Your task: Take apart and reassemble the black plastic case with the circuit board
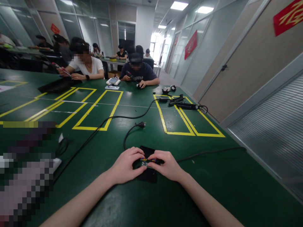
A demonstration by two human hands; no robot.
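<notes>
Dark shirt (150, 75) of person (136, 67) across bench (213, 189): pale chest lettering (138, 78), partly legible, seemingly "Waa"; rest unclear. Red sign (289, 17) at upper right, on beige panel (251, 60): large gold character, cut by picture edge, not surely readable. Red poster (190, 45) on glass wall (177, 60): pale marks, blurred. Red diamond (55, 28) at far left: marks too small to read.

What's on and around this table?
Table: 1, green, foreground
Wired part: 1, mixed, front centre
Flat piece: 1, black, beneath
Plug: 1, black, centre
Cables: several, black, across table
Tape outlines: several, yellow, on table
Tools: several, black, far right
Small items: several, mixed, behind tools
Tray: 1, black, far left
Device: 1, white, far side
Co-workers: several, mixed clothing, beyond
Blurred items: unclear, mixed, left
Left hand, right hand: 2, bare, on part
</notes>
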